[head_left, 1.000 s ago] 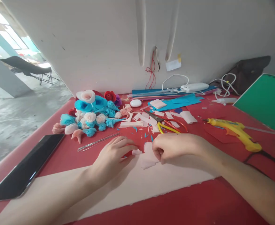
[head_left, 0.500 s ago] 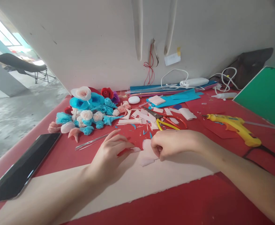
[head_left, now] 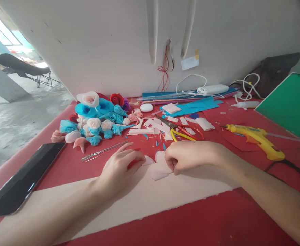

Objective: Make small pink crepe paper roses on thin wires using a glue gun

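Note:
My left hand [head_left: 120, 167] rests on the red table [head_left: 216, 218] with its fingers curled, pinching a small pale pink paper piece [head_left: 147, 160] against a bit of red. My right hand [head_left: 188, 157] is closed in a pinch on the edge of pale pink petal cut-outs [head_left: 161, 167] lying between the hands. Both hands sit at the far edge of a large pale pink paper sheet [head_left: 144, 201]. Thin metal wires [head_left: 103, 151] lie just beyond my left hand.
A heap of blue, white, pink and red paper roses [head_left: 96, 119] lies at the back left. Scissors [head_left: 183, 131] and paper scraps are behind the hands, a yellow glue gun [head_left: 257, 140] to the right, a phone [head_left: 22, 181] at left, a green board [head_left: 290, 106] far right.
My left fingers have curled in tighter on the small pink piece. The right hand has hardly moved. The camera view has shifted slightly.

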{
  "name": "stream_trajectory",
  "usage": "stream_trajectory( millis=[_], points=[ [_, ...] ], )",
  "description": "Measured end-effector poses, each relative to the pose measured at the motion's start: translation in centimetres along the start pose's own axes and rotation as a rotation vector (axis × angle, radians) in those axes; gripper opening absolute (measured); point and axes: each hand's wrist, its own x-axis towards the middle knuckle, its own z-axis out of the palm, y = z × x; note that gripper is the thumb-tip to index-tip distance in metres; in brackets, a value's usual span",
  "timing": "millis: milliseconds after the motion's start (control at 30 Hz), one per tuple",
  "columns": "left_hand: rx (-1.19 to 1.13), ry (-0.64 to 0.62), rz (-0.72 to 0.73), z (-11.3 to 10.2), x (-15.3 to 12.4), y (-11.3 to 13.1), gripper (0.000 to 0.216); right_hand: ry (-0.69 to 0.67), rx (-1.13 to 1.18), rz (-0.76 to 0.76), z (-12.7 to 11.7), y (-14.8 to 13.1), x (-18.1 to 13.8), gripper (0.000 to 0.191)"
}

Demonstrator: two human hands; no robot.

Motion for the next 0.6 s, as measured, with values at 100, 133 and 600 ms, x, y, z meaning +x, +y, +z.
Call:
stream_trajectory(
  millis=[100, 133, 600],
  points=[
    [0.017, -0.015, 0.001, 0.0, 0.0, -0.3, 0.009, 0.008, 0.000, 0.007, 0.1, -0.1, -0.1, 0.012],
    [0.023, -0.017, 0.000, 0.0, 0.0, -0.4, 0.010, 0.009, 0.003, 0.008, 0.1, -0.2, -0.1, 0.012],
    [0.060, -0.050, -0.018, 0.1, -0.4, -0.7, 0.014, 0.284, 0.048, 0.164, -3.4, 2.0, -3.8, 0.019]
  ],
)
